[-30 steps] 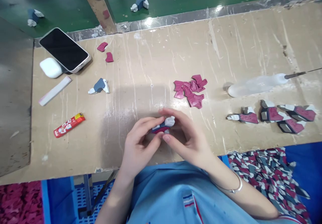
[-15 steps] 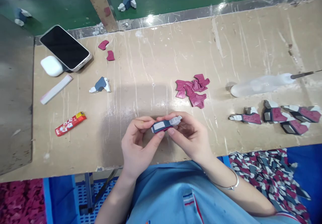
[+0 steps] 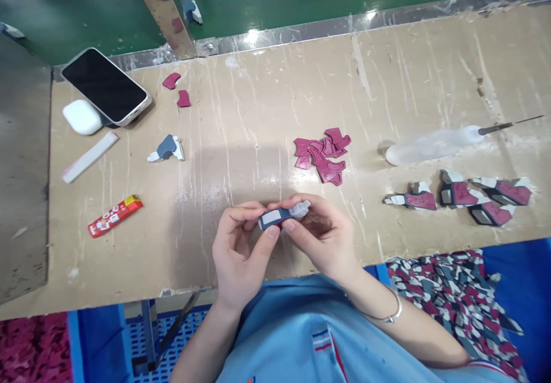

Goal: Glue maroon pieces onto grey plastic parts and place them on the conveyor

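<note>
Between both hands, close to the table's front edge, is a small dark blue plastic part (image 3: 282, 216) with a pale grey panel and a light grey jointed end. My left hand (image 3: 243, 245) pinches its left end, thumb below and fingers above. On the right end, my right hand (image 3: 325, 236) is closed with its thumb pressed to the lower edge. A sliver of maroon shows along the underside. Beyond the hands lies a loose pile of maroon plastic pieces (image 3: 327, 156). One blue and white part (image 3: 167, 149) rests to the left.
Finished-looking maroon, grey and blue parts (image 3: 458, 193) lie at right, below a translucent needle-tipped bottle (image 3: 434, 144). A phone (image 3: 105, 86), white case (image 3: 82, 117), pale strip (image 3: 90, 157) and red packet (image 3: 115, 215) occupy the left. Bins of parts (image 3: 451, 297) stand below the front edge.
The camera view has shifted slightly, so the table items appear a little further left. Both hands keep hold of the part in nearly the same pose.
</note>
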A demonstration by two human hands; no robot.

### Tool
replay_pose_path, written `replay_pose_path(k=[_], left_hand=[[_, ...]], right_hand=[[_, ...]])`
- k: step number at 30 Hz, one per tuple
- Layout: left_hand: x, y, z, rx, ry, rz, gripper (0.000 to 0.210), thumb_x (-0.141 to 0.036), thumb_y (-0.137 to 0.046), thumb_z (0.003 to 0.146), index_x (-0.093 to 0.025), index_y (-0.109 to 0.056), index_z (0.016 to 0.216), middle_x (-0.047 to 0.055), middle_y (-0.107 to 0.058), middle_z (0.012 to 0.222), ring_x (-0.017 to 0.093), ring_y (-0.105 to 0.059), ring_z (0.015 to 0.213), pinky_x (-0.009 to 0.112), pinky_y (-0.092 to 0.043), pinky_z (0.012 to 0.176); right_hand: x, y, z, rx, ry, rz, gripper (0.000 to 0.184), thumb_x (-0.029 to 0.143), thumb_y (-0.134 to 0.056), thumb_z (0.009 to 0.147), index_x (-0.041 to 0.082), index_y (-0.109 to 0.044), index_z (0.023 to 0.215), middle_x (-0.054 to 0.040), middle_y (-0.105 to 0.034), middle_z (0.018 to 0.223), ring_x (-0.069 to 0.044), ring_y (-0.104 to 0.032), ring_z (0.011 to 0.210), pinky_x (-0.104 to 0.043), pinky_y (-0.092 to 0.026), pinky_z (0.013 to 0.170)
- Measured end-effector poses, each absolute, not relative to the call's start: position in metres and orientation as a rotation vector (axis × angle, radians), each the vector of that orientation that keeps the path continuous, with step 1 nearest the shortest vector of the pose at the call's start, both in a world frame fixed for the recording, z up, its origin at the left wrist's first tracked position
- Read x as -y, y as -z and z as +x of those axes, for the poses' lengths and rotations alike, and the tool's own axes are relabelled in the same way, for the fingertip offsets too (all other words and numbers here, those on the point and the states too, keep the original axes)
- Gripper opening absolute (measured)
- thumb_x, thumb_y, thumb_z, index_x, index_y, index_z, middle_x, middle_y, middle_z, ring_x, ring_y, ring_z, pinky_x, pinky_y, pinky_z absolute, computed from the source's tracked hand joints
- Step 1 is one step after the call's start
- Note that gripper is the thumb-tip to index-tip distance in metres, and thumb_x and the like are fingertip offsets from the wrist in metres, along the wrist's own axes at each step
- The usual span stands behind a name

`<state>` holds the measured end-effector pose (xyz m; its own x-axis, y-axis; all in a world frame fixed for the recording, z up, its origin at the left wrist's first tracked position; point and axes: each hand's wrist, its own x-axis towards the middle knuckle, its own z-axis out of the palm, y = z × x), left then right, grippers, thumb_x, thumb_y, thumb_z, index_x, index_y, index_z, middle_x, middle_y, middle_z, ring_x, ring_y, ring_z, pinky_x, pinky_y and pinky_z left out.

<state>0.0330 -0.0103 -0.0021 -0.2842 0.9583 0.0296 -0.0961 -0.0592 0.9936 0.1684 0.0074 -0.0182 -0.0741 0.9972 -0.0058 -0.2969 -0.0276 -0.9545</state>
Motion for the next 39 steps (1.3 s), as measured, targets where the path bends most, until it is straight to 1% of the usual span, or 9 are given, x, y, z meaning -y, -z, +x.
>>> replay_pose_path(k=[6,12,17,21,26,29,32,36,39], left_hand=[[0.008,0.006,0.034,-1.311,-1.503,0.997,0.019,-0.032,-0.09,0.09,-0.021,-0.076,0.096,0.004,-0.077,0.096,0.014,-0.081,0.091,0.02,-0.066,0.085],[0.005,0.002,0.024,-1.227,-1.366,0.873,0.017,-0.024,-0.092,0.088,-0.024,-0.077,0.096,0.0,-0.082,0.098,0.012,-0.082,0.096,0.016,-0.065,0.087],[0.001,-0.005,0.021,-1.166,-1.066,0.895,0.02,-0.024,-0.092,0.084,-0.022,-0.083,0.102,0.002,-0.084,0.099,0.015,-0.081,0.089,0.019,-0.066,0.08],[-0.001,-0.009,0.016,-1.229,-0.994,0.894,0.026,-0.039,-0.095,0.081,-0.018,-0.085,0.092,0.004,-0.082,0.087,0.018,-0.078,0.078,0.024,-0.065,0.072],[-0.002,-0.005,0.014,-1.216,-1.085,0.921,0.035,-0.053,-0.091,0.085,-0.02,-0.088,0.095,0.008,-0.086,0.091,0.024,-0.082,0.083,0.031,-0.067,0.077],[-0.001,0.0,0.014,-1.242,-1.091,0.901,0.041,-0.058,-0.091,0.084,-0.02,-0.088,0.097,0.009,-0.086,0.09,0.027,-0.082,0.087,0.033,-0.068,0.078],[-0.002,0.004,0.011,-1.27,-1.093,0.876,0.049,-0.066,-0.093,0.077,-0.02,-0.088,0.095,0.009,-0.085,0.09,0.024,-0.08,0.08,0.031,-0.066,0.073],[-0.003,0.004,0.008,-1.198,-1.094,0.853,0.056,-0.07,-0.095,0.071,-0.02,-0.087,0.095,0.009,-0.083,0.082,0.023,-0.077,0.071,0.032,-0.067,0.069],[-0.005,0.001,0.01,-1.129,-1.054,0.823,0.054,-0.068,-0.091,0.078,-0.019,-0.087,0.101,0.01,-0.083,0.083,0.022,-0.078,0.067,0.032,-0.068,0.063]], right_hand=[[-0.008,0.02,0.17,1.015,-1.438,-0.935,0.016,0.04,-0.081,0.1,0.031,-0.079,0.113,-0.0038,-0.086,0.113,-0.023,-0.085,0.106,-0.035,-0.073,0.094],[-0.008,0.017,0.175,1.137,-1.504,-0.905,0.032,0.043,-0.069,0.109,0.038,-0.074,0.14,-0.0036,-0.084,0.13,-0.023,-0.081,0.122,-0.042,-0.067,0.11],[-0.01,0.018,0.177,1.338,-1.388,-0.979,0.04,0.05,-0.059,0.112,0.037,-0.07,0.149,-0.0055,-0.081,0.136,-0.025,-0.075,0.131,-0.048,-0.061,0.117],[-0.01,0.018,0.176,1.327,-1.437,-0.933,0.047,0.056,-0.048,0.115,0.034,-0.066,0.153,-0.0053,-0.08,0.139,-0.025,-0.074,0.132,-0.047,-0.061,0.115],[-0.008,0.016,0.178,1.322,-1.418,-0.896,0.041,0.049,-0.056,0.113,0.036,-0.068,0.15,-0.0042,-0.08,0.138,-0.023,-0.077,0.125,-0.04,-0.067,0.105],[-0.009,0.016,0.18,1.425,-1.346,-0.876,0.038,0.04,-0.064,0.11,0.036,-0.07,0.148,-0.0053,-0.079,0.141,-0.024,-0.076,0.128,-0.043,-0.065,0.11],[-0.01,0.017,0.18,1.451,-1.328,-0.863,0.039,0.035,-0.066,0.109,0.035,-0.069,0.148,-0.0067,-0.077,0.144,-0.026,-0.073,0.135,-0.046,-0.062,0.115],[-0.01,0.02,0.177,1.364,-1.347,-0.882,0.025,0.036,-0.07,0.107,0.033,-0.077,0.131,-0.0068,-0.078,0.143,-0.026,-0.074,0.134,-0.044,-0.064,0.112],[-0.01,0.023,0.176,1.296,-1.348,-0.924,0.016,0.037,-0.071,0.107,0.032,-0.08,0.119,-0.007,-0.08,0.139,-0.025,-0.078,0.128,-0.041,-0.066,0.107]])
